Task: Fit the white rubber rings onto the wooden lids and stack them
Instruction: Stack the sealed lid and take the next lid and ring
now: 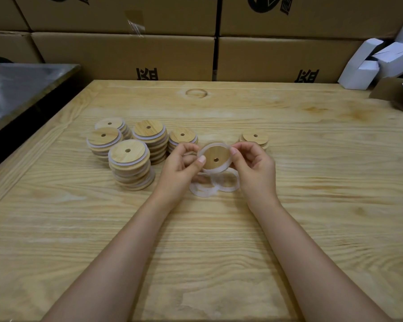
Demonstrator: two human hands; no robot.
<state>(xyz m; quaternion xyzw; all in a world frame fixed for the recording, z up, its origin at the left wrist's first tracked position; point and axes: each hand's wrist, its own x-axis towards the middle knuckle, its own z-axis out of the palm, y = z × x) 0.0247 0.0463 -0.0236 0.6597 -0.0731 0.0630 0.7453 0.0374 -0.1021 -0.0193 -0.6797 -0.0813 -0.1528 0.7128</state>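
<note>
Over mid-table, both hands hold one wooden lid (pixel 215 156) just off the surface: flat round disc, pale grain, small hole in the centre.
- left hand (pixel 180 163): thumb and curled fingers pinch the lid's left rim.
- right hand (pixel 253 166): thumb and forefinger pinch the upper right rim, where the white rubber ring (pixel 213 170) sits. The ring is a thin, translucent, floppy band wrapped round the lid's edge. Can't tell if it is fully seated.
- loose rings (pixel 202 190): a few limp overlapping loops lying flat on the board right under the held lid, between the wrists.
- ringed stacks (pixel 129 156): five columns of lids with white bands showing between discs, clustered left of the hands, some leaning; the nearest one is close to the left hand.
- bare lids (pixel 255 138): short stack, well apart from the others, just behind the right hand.

Surface: table (pixel 219 240), light pine, strong grain, one knot (pixel 197 92) far side, frame strip along the left and far edges.

Surroundings: cardboard cartons (pixel 126 54) form a wall right behind the far edge, white folded boxes (pixel 377 63) at the far right corner, grey metal sheet (pixel 21 89) off the left edge.

Widest bare wood is on the near side round the forearms and to the right of the bare lids.
</note>
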